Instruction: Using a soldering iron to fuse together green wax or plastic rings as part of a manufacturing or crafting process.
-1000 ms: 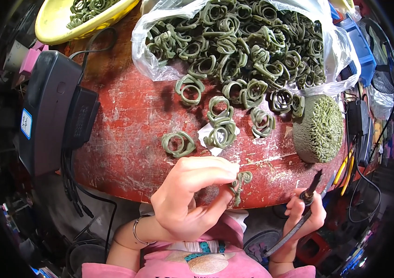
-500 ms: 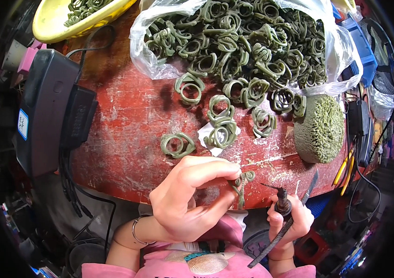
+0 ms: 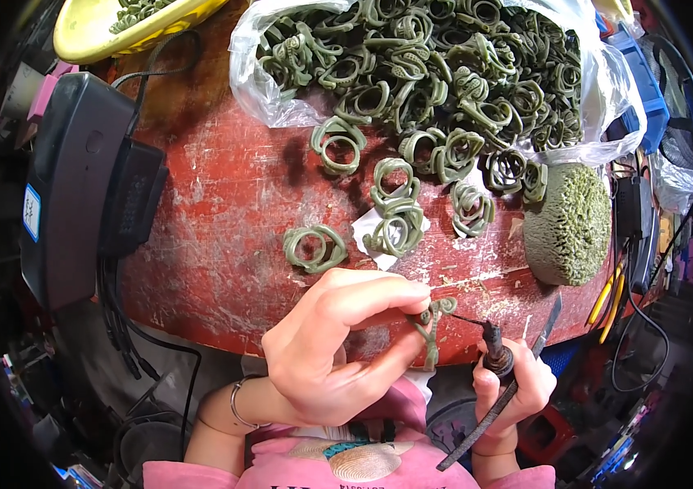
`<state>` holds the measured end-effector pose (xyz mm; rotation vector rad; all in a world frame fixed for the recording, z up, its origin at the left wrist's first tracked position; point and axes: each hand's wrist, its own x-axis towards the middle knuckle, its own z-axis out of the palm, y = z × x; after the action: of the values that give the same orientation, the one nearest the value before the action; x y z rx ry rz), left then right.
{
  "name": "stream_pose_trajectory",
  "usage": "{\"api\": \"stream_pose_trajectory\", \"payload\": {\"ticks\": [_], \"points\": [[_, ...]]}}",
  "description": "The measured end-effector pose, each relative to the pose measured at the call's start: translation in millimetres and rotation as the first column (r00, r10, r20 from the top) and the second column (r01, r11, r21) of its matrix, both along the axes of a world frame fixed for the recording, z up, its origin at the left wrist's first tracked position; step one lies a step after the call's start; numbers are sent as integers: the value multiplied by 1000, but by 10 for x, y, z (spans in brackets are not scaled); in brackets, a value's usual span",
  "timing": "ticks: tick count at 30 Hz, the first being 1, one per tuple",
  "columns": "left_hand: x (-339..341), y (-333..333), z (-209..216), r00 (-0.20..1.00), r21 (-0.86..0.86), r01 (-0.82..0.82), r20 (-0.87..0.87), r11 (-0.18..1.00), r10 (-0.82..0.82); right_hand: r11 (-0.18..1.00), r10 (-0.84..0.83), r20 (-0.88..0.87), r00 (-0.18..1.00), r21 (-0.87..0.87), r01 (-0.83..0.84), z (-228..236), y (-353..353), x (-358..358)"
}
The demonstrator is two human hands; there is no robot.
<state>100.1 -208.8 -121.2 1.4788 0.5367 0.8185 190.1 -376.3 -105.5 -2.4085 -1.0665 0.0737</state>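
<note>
My left hand (image 3: 338,346) is closed, thumb and fingertips pinching a small green wax ring (image 3: 433,334) with a curled end, just over the table's near edge. My right hand (image 3: 532,381) grips a dark wax pen (image 3: 496,350) with a thin needle-like tip. That tip points left and lies close beside the ring's curl; I cannot tell if they touch. A long narrow file (image 3: 477,436) also runs through the right hand, its flat, pointed end sticking out beyond the fingers. Past my left hand, another green ring (image 3: 314,248) lies on the red tabletop (image 3: 224,236).
A clear plastic bag (image 3: 261,90) spills a heap of green rings (image 3: 412,57) at the back. Several loose rings lie before it, two by a white scrap (image 3: 369,230). A rough green block (image 3: 567,226) stands right, a black device (image 3: 77,191) left, a yellow basin (image 3: 86,41) far left.
The wax pen's tip has come left, up close to the ring. My left hand keeps its pinch, with the ring slightly farther right. The whole view has shifted a little.
</note>
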Motion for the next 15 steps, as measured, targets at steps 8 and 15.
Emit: {"api": "stream_pose_trajectory", "payload": {"ticks": [8, 15], "points": [[4, 8, 3, 1000, -3, 6, -6, 1000, -6, 1000, -1, -16, 1000, -6, 1, -5, -5, 9], [-45, 51, -13, 995, 47, 93, -26, 995, -92, 1000, -9, -23, 1000, -8, 9, -4, -8, -2]]}}
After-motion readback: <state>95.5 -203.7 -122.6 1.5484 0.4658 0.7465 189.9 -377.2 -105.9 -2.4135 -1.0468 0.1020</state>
